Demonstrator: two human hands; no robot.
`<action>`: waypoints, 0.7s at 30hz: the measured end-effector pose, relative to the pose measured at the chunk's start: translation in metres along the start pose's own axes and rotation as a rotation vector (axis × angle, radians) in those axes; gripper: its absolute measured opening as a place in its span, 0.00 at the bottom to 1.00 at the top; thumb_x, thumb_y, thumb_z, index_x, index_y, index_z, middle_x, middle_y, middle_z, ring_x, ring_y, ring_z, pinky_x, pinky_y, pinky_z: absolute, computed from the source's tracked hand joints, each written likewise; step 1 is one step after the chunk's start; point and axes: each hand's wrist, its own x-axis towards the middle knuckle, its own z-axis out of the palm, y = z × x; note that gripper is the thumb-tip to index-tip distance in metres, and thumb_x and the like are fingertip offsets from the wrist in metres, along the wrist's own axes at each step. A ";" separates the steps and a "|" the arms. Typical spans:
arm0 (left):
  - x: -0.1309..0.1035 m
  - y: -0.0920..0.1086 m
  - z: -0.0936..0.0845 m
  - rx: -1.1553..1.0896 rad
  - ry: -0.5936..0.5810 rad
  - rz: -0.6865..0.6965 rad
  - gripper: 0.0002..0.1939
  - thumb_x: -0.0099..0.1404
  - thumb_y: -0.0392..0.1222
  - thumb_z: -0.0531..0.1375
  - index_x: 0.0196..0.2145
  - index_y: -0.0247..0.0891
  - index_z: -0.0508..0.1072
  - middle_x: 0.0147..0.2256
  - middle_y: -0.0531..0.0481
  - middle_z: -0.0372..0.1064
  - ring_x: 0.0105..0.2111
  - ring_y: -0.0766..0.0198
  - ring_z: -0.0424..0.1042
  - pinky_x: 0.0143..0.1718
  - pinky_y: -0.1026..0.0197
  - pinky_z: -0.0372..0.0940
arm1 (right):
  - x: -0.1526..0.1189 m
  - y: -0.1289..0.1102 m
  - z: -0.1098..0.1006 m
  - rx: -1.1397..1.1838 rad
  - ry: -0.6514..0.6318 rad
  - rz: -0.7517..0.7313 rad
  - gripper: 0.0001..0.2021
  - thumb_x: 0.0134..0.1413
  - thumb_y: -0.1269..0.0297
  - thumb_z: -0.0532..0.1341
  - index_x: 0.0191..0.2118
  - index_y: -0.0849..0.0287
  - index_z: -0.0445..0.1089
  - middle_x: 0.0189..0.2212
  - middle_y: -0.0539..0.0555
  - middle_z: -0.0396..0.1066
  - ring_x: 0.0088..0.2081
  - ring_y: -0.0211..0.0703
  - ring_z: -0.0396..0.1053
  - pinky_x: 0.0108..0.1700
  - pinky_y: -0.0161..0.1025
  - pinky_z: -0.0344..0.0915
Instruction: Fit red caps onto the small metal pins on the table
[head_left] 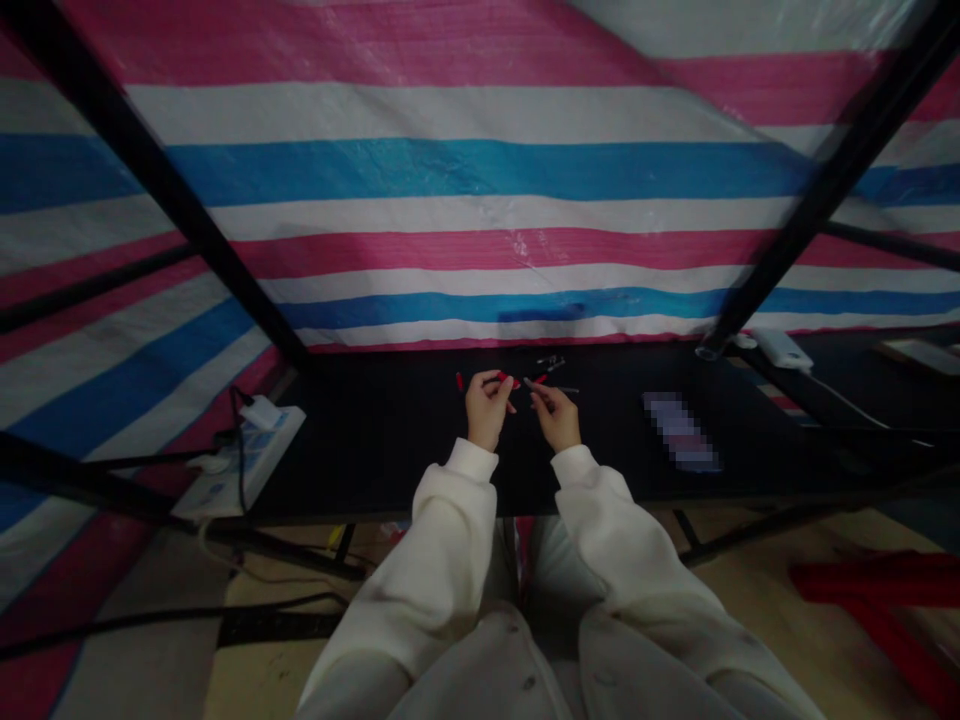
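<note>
Over the black table, my left hand (487,412) pinches a small red piece (508,381) between thumb and fingers. Its exact kind is too small to tell. Just to the right, my right hand (555,415) is closed in a pinch, its fingertips a short gap from the red piece. What it grips, perhaps something thin and greyish, cannot be made out. Another small red piece (460,381) lies left of my left hand. Beyond my right hand are a red-and-black item (541,379) and small shiny metal bits (553,360). A thin grey rod (568,389) shows beside its fingers.
A phone (681,432) with a blurred screen rests on the black table (360,440) at right. A white power strip (247,465) with plugs and cords sits at the left end. Black frame posts (757,270) and striped sheeting (480,170) enclose the table. A white device (781,350) trails a cable.
</note>
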 end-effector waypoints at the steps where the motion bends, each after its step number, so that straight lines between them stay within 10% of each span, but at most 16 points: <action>1: -0.003 0.004 -0.002 -0.016 0.018 0.019 0.19 0.53 0.48 0.60 0.39 0.34 0.61 0.28 0.50 0.70 0.13 0.75 0.62 0.15 0.69 0.57 | -0.002 -0.008 0.002 -0.013 -0.009 -0.023 0.15 0.54 0.60 0.52 0.45 0.59 0.68 0.37 0.56 0.70 0.32 0.37 0.68 0.38 0.38 0.67; 21: -0.015 0.030 -0.032 0.077 0.029 0.136 0.13 0.54 0.46 0.59 0.32 0.34 0.64 0.24 0.52 0.68 0.14 0.76 0.60 0.14 0.71 0.57 | -0.005 -0.047 0.003 -0.080 -0.009 -0.237 0.13 0.56 0.64 0.51 0.42 0.59 0.69 0.36 0.56 0.69 0.39 0.39 0.67 0.44 0.39 0.65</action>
